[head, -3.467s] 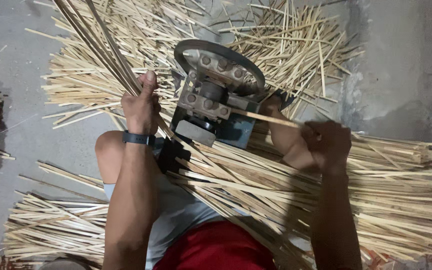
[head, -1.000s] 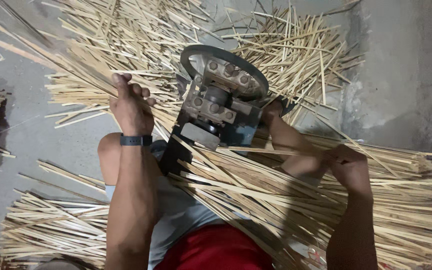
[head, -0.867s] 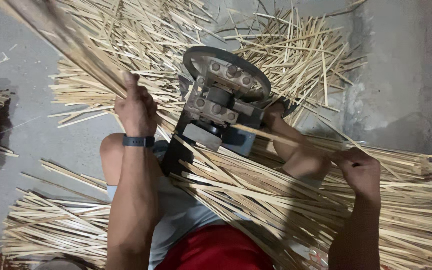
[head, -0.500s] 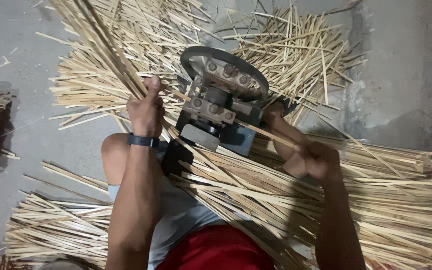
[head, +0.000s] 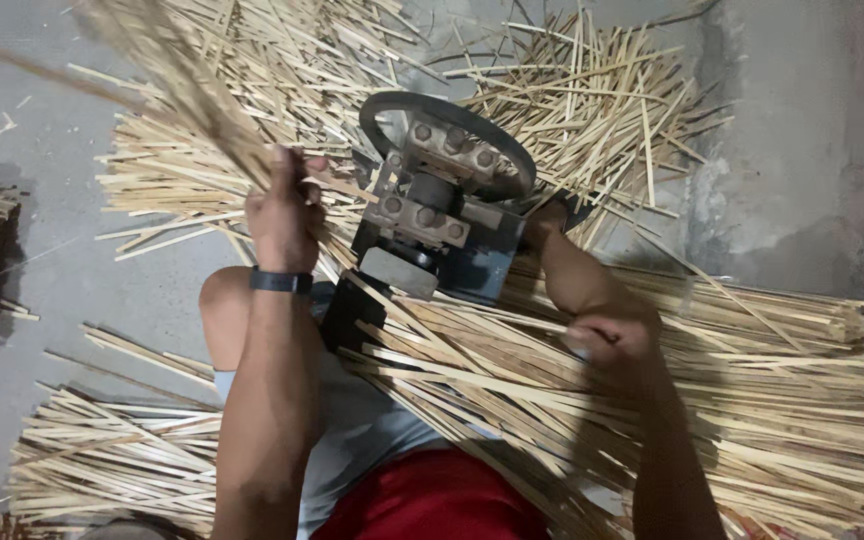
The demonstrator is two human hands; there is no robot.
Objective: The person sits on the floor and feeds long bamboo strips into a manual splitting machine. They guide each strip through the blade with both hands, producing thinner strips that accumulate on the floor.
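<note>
A grey concrete floor point(head: 792, 130) carries everything. Loose bamboo sticks point(head: 592, 90) lie scattered across the upper middle, long bundles point(head: 752, 400) fill the lower right, another heap point(head: 102, 460) lies lower left, and a metal machine point(head: 442, 200) stands at centre.

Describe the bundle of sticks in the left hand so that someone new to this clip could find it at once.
Start at the grey metal machine with its round wheel at the centre. Just left of it, the left hand, above a dark wristband, grips a bundle running up-left. Unlike the sticks lying flat around it, this bundle is raised and motion-blurred.
</note>
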